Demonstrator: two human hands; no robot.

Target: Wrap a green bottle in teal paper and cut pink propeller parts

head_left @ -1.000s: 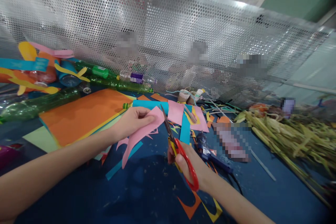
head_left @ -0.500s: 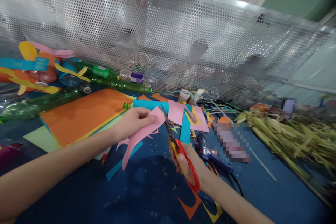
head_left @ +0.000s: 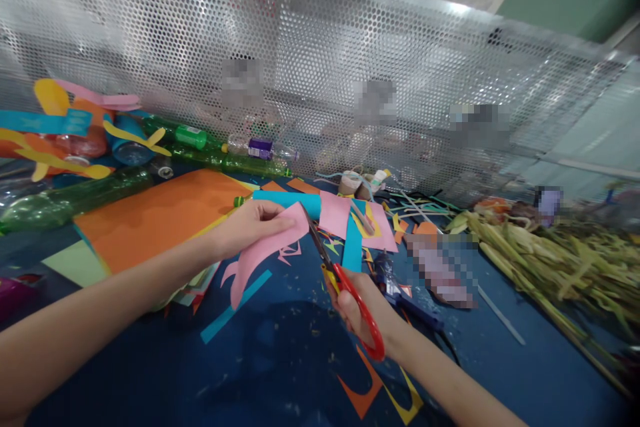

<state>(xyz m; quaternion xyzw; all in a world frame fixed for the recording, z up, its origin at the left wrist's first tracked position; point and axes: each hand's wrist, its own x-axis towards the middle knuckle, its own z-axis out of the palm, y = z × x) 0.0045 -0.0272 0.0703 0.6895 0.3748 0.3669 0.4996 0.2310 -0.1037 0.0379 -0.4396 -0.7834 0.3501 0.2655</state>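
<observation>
A perforated metal screen (head_left: pixel 350 67) runs along the far edge of a dark blue tabletop (head_left: pixel 280 360) littered with paper offcuts. At the far left lie green plastic bottles (head_left: pixel 200 147) and a bottle craft dressed in yellow, blue and pink paper strips (head_left: pixel 75 133). A large orange paper sheet (head_left: pixel 155 217) rests on the left part of the tabletop, over paler sheets. On the right, a heap of dried corn husks (head_left: pixel 550 260) spreads toward the near right edge.

The left hand (head_left: pixel 245 227) reaches in from the near left, its fingers pinched closed on the upper end of a pink paper cutout (head_left: pixel 260 257), which hangs slanting down toward the near left above the tabletop. The right hand (head_left: pixel 363 310) comes from the near right with its fingers closed through the red loops of the scissors (head_left: pixel 345 280). The blades point up and to the far left, their tips meeting the right edge of the pink paper cutout just beside the left fingers; the blades look nearly shut.

Just behind the cutout a cyan paper strip (head_left: pixel 287 200) lies across the tabletop, with a pink paper square (head_left: pixel 334 213) beside it on the right. A blue glue gun (head_left: pixel 395 290) lies just right of the right hand. Orange and yellow paper scraps (head_left: pixel 370 393) sit near the front, beneath the right forearm.
</observation>
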